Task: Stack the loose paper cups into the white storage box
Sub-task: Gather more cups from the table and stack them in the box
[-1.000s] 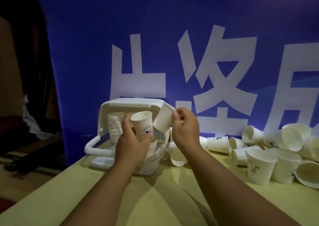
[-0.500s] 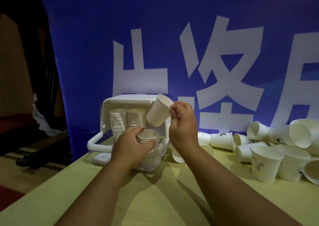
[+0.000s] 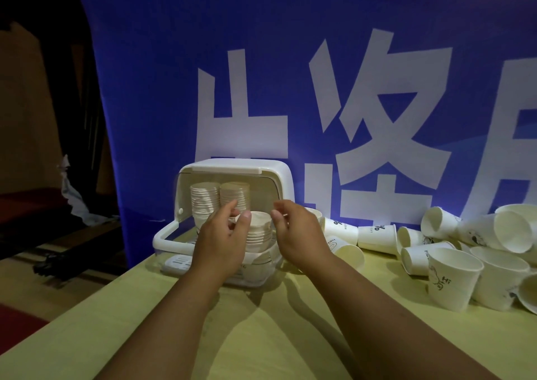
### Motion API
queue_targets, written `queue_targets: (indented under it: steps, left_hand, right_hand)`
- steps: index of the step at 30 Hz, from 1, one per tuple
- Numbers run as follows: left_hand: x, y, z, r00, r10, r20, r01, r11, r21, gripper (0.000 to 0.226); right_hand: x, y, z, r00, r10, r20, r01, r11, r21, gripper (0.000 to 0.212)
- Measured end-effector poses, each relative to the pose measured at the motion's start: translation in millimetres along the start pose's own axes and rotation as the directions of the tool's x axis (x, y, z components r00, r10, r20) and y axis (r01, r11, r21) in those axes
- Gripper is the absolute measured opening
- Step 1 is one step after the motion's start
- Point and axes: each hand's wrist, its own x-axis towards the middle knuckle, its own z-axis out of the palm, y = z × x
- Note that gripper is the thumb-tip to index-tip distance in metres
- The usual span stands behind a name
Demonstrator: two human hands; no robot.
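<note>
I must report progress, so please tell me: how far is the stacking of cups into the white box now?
Done: two tall stacks stand at the back of the white storage box. In hand: the left hand grips the top of a shorter front stack; the right hand is beside it, holding nothing. Left: many loose cups sit on the table to the right, so much remains.

A white plastic storage box (image 3: 271, 172) stands on the yellow-green table (image 3: 276, 344), before a blue cloth banner (image 3: 290, 60). Inside it, two stacks of white paper cups (image 3: 205, 205) stand side by side at the back, a third stack (image 3: 259, 230) in front of them. Loose paper cups (image 3: 494, 266) lie heaped to the box's right
</note>
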Motion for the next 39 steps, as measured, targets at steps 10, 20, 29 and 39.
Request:
queue_targets:
  steps: [10, 20, 29, 39]
  left_hand:
    - [3.4, -1.9, 2.0, 0.999, -0.037, 0.002, 0.037, 0.993, 0.113, 0.036]
    - [-2.2, 14.0, 3.3, 0.969, 0.212, -0.126, -0.173, 0.948, 0.266, 0.008]
    - [-44.7, 55.6, 55.9, 0.943, 0.244, 0.228, -0.297, 0.926, 0.236, 0.019]
    - [-61.0, 30.0, 104.8, 0.875, -0.034, 0.483, -0.189, 0.894, 0.406, 0.035]
  right_hand:
    - [-8.3, 12.3, 13.2, 0.999, 0.034, 0.036, -0.035, 0.999, 0.01, 0.03]
    - [-15.0, 14.4, -3.7, 0.995, 0.1, 0.015, -0.099, 0.994, -0.046, 0.024]
    - [-34.2, 50.9, -61.5, 0.978, 0.19, -0.086, -0.205, 0.949, -0.241, 0.017]
    - [-54.5, 107.7, -77.1, 0.956, 0.275, -0.105, -0.294, 0.875, -0.385, 0.037]
